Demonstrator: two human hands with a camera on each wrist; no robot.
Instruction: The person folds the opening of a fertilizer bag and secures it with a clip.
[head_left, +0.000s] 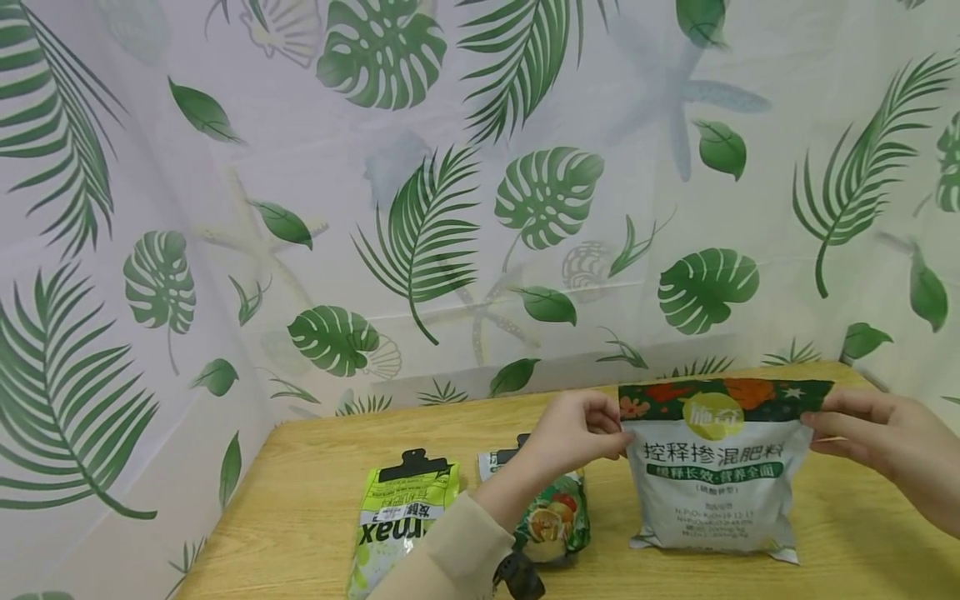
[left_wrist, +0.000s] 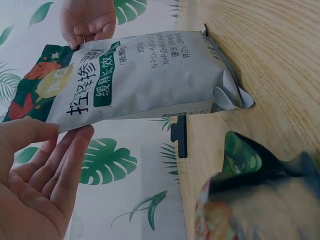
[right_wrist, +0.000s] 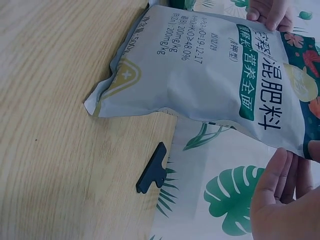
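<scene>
White plastic bag with dark-green floral top band (head_left: 712, 487) stands upright on light wooden counter (head_left: 285, 508). Left hand (head_left: 576, 432) and right hand (head_left: 881, 437) have fingers clamped on its opposite upper side edges, probably keeping the top taut and bag steady. Body plump, creased, black-lettered; top flatter.

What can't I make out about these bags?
White bag, every view: its opaque front hides the contents.
Green bag, head view: lower right covered by the sleeve.
Fruit-printed bag, head view: left part behind the forearm; left wrist view: blurred, cut off at the right and bottom edges.
</scene>
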